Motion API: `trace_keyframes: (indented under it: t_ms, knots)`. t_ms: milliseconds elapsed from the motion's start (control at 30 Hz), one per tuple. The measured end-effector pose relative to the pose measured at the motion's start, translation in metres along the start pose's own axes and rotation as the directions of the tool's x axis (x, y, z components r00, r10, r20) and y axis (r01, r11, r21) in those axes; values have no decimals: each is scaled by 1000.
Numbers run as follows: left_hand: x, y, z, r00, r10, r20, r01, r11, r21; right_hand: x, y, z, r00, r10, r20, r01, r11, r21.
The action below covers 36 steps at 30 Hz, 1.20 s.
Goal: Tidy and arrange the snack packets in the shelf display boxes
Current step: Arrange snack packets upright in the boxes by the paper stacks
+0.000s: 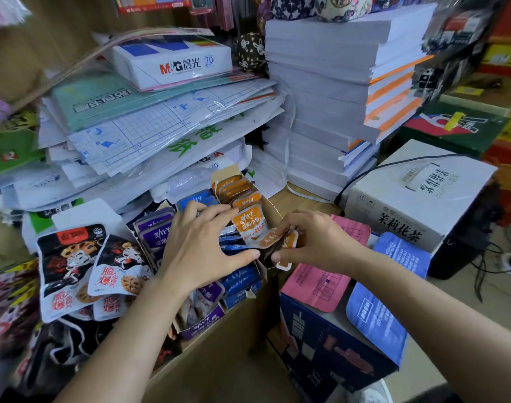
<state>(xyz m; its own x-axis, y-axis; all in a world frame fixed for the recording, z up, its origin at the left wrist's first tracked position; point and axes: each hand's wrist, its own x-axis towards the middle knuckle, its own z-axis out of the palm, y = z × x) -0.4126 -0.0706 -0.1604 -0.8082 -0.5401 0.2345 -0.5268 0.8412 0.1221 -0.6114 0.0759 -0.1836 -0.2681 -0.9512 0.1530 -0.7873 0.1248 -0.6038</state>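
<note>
Orange snack packets [249, 221] stand in a row inside a narrow cardboard display box [273, 209] on the shelf. Blue packets [241, 279] and purple packets [155, 231] fill the boxes beside it. My left hand [202, 245] lies spread over the blue and purple packets, its fingertips touching the front orange packet. My right hand [315, 242] pinches a few small orange packets [277, 238] at the near end of the orange box. Black and white lotus-root snack packets [74, 266] sit in a box at the left.
Stacks of paper reams [329, 91] and plastic-wrapped stationery [149, 123] rise behind the boxes. A white tea carton [417, 199] stands at the right. A dark blue box [329, 341] with pink and blue flaps sits below my right hand. The wooden shelf edge [219, 338] runs in front.
</note>
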Motion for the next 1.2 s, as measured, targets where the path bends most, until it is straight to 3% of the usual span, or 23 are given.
trace_keyframes:
  t_ms: [100,367,500,767,1000,1200]
  knots:
    - [-6,-6,-8,1000,-14,-21,13,999,-43,5,-6,7,998,23,-65,-23,1000,-4]
    - [-41,-18,-16,1000,14,23,-11,992,-127,12,-21,9,1000,-9,-9,7,984,-175]
    - [-50,-21,-17,999,40,-14,-41,993,-113,13,-26,9,997,6,-81,-26,969,-247]
    - [-54,-17,-22,994,-22,111,36,991,-131,21,-33,10,995,81,-53,-86,992,-93]
    - [-48,-25,-24,966,-35,256,73,988,-138,26,-43,22,982,-181,-52,159,946,-282]
    - [-51,-32,-26,975,-41,217,97,963,-250,35,-50,25,983,-181,16,179,949,-261]
